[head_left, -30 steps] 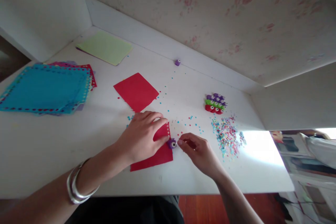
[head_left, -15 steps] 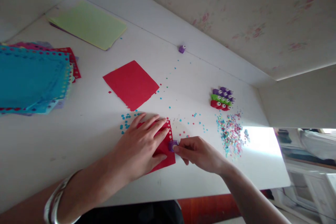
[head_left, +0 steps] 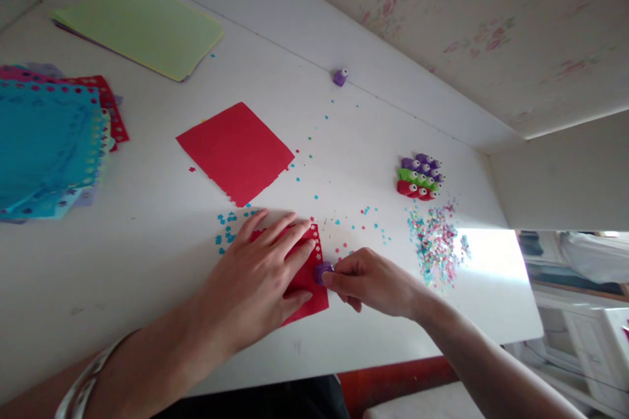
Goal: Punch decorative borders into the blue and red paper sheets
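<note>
My left hand (head_left: pixel 268 268) lies flat with fingers spread on a red sheet of paper (head_left: pixel 307 278), pressing it to the white table. Flower-shaped holes run along the sheet's right edge. At that edge my right hand (head_left: pixel 368 283) grips a small purple craft punch (head_left: pixel 323 273), thumb on top, fingers partly hidden underneath. The punch sits over the paper's edge, just below the row of holes. Another red sheet (head_left: pixel 238 154) lies beyond my left hand, its lower edges notched. Small blue paper flowers (head_left: pixel 226 229) are scattered beside my left fingers.
Several purple, green and red punches (head_left: pixel 420 177) stand grouped at the right, near a heap of mixed confetti (head_left: pixel 437 245). One purple punch (head_left: pixel 340 77) stands by the back wall. At left are punched blue sheets (head_left: pixel 46 144) and a pale green paper stack (head_left: pixel 140 26).
The camera view has shifted slightly. Both hands keep their places on the paper and the punch; the row of holes looks the same.
</note>
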Available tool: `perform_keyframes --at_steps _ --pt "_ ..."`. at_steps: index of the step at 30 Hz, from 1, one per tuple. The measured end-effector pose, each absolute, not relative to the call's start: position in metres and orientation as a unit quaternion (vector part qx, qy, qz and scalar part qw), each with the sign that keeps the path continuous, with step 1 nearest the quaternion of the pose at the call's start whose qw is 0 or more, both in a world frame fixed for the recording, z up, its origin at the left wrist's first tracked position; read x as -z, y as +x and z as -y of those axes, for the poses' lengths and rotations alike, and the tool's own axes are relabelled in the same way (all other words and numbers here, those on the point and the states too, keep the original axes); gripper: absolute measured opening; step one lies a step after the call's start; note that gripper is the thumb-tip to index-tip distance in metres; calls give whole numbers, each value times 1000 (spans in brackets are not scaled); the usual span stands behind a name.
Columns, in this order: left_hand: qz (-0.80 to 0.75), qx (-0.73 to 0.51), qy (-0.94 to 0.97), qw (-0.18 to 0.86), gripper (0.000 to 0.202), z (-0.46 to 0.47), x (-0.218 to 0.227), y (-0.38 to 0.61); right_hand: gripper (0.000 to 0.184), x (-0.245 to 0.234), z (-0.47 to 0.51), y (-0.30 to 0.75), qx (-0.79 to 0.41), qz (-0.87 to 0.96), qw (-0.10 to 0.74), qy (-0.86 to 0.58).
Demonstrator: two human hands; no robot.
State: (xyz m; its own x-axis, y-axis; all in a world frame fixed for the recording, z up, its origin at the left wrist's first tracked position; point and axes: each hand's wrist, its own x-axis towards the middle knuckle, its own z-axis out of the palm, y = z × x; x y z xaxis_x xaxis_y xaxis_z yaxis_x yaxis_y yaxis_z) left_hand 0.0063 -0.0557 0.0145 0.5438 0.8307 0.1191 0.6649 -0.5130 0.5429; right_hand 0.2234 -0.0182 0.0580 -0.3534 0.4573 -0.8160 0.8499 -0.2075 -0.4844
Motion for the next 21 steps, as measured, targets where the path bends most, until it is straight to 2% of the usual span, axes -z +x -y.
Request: perform_keyframes --at_steps 7,15,18,21 --pt "-444 -211 841 224 43 57 -17 11 47 -58 20 219 541 -592 173 572" --pt "-365 -231 880 197 32 68 -14 31 23 -52 17 218 589 -556 150 567" --pt "-363 -228 883 191 31 64 -13 30 21 -49 15 221 612 -545 147 554" --pt "-376 -222 876 207 27 61 -14 27 26 -50 17 223 630 -545 135 538"
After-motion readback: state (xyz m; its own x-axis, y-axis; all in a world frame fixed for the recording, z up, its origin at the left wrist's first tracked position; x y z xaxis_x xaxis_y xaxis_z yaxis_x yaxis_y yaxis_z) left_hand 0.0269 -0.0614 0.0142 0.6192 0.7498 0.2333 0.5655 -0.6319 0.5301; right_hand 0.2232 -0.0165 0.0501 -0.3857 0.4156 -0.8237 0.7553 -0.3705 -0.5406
